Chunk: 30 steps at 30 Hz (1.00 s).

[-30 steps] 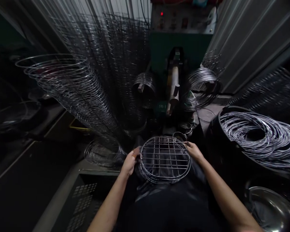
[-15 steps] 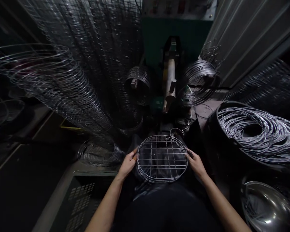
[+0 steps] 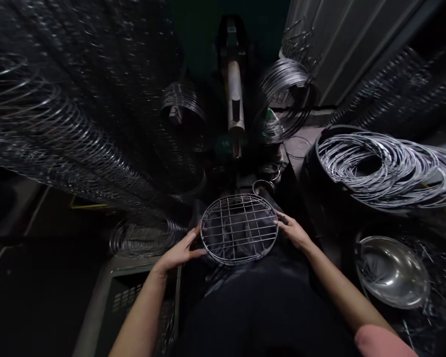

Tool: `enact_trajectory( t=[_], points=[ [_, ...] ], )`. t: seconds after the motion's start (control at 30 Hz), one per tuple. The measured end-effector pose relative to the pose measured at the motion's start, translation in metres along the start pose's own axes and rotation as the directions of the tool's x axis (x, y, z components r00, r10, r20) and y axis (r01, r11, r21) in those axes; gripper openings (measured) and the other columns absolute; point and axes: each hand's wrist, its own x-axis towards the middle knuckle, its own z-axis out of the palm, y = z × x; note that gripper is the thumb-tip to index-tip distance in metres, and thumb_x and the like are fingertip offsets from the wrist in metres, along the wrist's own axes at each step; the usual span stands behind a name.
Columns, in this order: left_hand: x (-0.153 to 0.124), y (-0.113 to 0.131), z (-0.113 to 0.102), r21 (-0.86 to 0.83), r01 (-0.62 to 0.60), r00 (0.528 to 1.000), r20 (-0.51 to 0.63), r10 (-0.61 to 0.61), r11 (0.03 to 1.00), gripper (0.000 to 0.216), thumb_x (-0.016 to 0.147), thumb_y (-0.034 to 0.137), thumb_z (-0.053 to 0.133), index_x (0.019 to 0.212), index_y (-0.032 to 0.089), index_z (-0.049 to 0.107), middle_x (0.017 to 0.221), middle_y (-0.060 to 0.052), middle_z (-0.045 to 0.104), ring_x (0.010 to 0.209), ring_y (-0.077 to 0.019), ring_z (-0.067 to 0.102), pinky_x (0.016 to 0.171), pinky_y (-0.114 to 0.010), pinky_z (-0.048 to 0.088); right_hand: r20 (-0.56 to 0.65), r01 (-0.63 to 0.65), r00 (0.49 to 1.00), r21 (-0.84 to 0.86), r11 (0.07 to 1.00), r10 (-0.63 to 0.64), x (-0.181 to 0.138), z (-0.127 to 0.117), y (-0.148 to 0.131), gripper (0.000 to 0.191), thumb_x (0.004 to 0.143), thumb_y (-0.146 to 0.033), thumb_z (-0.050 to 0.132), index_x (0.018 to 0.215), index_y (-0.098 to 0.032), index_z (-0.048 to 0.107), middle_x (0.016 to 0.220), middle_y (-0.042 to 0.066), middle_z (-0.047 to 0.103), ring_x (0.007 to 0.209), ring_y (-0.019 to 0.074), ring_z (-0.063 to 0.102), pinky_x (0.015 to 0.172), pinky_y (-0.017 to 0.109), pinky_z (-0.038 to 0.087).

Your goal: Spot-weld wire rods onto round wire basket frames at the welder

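Note:
A round wire grid rack [image 3: 239,228], seemingly the top of a small stack, lies flat in front of me over dark cloth on my lap. My left hand [image 3: 178,253] grips its left rim, thumb and fingers curled at the edge. My right hand [image 3: 293,230] holds the right rim with fingers bent over the wire. Behind the rack stands a machine with a pale cylindrical arm [image 3: 235,101].
A black tub of loose wire rings [image 3: 379,163] sits at the right, a shiny steel bowl [image 3: 392,270] below it. Long stacks of wire rings [image 3: 70,139] lean at the left. Ring coils [image 3: 286,99] hang near the machine. A perforated grey crate [image 3: 134,297] is at lower left.
The camera has tipped downward and the view shifted. Both hands stay on the rack's rim; the left hand has slid lower along the left edge.

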Motion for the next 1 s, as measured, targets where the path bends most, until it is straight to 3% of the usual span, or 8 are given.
enact_trajectory(
  t=[0.2,0.3,0.37,0.53,0.67,0.8,0.9,1.0],
  points=[
    [0.005,0.006,0.038,0.381,0.195,0.966,-0.232,-0.11,0.904,0.101,0.057,0.047,0.075,0.141,0.02,0.027,0.14,-0.017,0.035,0.129,-0.0369,0.032,0.102,-0.054,0.029,-0.018,0.109,0.994,-0.059,0.992,-0.11,-0.001,0.001,0.018,0.052,0.07,-0.043,0.068,0.118,-0.023,0.062,0.111,0.004,0.066,0.108,0.0235,0.056,0.098,0.037,0.04],
    [0.003,0.0,0.047,0.392,0.205,0.959,-0.264,-0.104,0.897,0.098,0.058,0.047,0.074,0.141,0.026,0.027,0.141,-0.015,0.035,0.128,-0.0378,0.032,0.1,-0.055,0.03,0.002,0.14,0.99,-0.071,0.988,-0.14,-0.003,0.0,0.021,0.049,0.072,-0.043,0.065,0.117,-0.024,0.063,0.119,0.004,0.062,0.118,0.0228,0.05,0.105,0.037,0.031],
    [0.001,-0.005,0.039,0.312,0.161,0.962,-0.264,-0.078,0.936,0.1,0.053,0.048,0.077,0.139,0.027,0.031,0.14,-0.014,0.037,0.129,-0.0377,0.031,0.103,-0.054,0.028,0.001,0.115,0.993,-0.038,0.993,-0.115,-0.002,-0.004,0.019,0.051,0.069,-0.041,0.068,0.116,-0.022,0.062,0.112,0.005,0.065,0.11,0.0226,0.055,0.1,0.036,0.037],
    [0.017,0.017,-0.03,-0.157,0.019,0.994,-0.101,-0.035,0.987,0.094,0.055,0.044,0.078,0.137,0.024,0.038,0.136,-0.013,0.047,0.124,-0.0307,0.043,0.105,-0.044,0.032,-0.16,0.086,0.986,0.247,0.965,-0.047,0.026,-0.017,0.006,0.051,0.073,-0.044,0.061,0.117,-0.02,0.055,0.075,-0.001,0.064,0.061,0.0141,0.058,0.064,0.029,0.049],
    [0.084,0.078,-0.067,-0.171,0.006,0.997,-0.077,-0.019,0.985,0.079,0.054,0.032,0.08,0.127,0.022,0.051,0.126,-0.011,0.057,0.119,-0.0288,0.05,0.102,-0.042,0.037,-0.309,0.269,0.93,0.207,0.941,-0.198,0.057,-0.011,0.009,0.043,0.072,-0.043,0.057,0.108,-0.021,0.052,0.083,0.0,0.063,0.078,0.0162,0.059,0.078,0.031,0.047],
    [0.172,0.128,-0.043,-0.089,0.034,0.981,0.194,-0.016,0.995,0.063,0.038,0.016,0.082,0.099,0.017,0.068,0.103,-0.011,0.069,0.105,-0.0322,0.06,0.094,-0.046,0.042,-0.336,0.251,0.923,0.151,0.956,-0.189,0.072,0.0,0.024,0.033,0.07,-0.044,0.06,0.093,-0.022,0.053,0.081,0.002,0.063,0.076,0.0184,0.059,0.075,0.034,0.048],
    [0.214,0.141,-0.011,-0.064,0.099,0.92,0.386,-0.067,0.993,0.044,0.034,0.012,0.08,0.076,0.017,0.071,0.079,-0.009,0.072,0.078,-0.0311,0.067,0.077,-0.048,0.051,-0.371,0.213,0.928,0.43,0.877,-0.043,0.077,-0.005,0.026,0.03,0.067,-0.039,0.063,0.089,-0.023,0.053,0.073,-0.001,0.059,0.06,0.0149,0.057,0.053,0.028,0.048],
    [0.227,0.139,0.009,-0.079,0.169,0.839,0.534,-0.102,0.982,0.029,0.037,0.013,0.079,0.064,0.019,0.07,0.064,-0.005,0.07,0.056,-0.0271,0.065,0.058,-0.046,0.054,-0.282,0.127,0.956,0.638,0.759,0.076,0.077,-0.017,0.017,0.024,0.062,-0.03,0.065,0.082,-0.022,0.055,0.065,-0.002,0.054,0.054,0.0134,0.053,0.047,0.027,0.046]
  ],
)
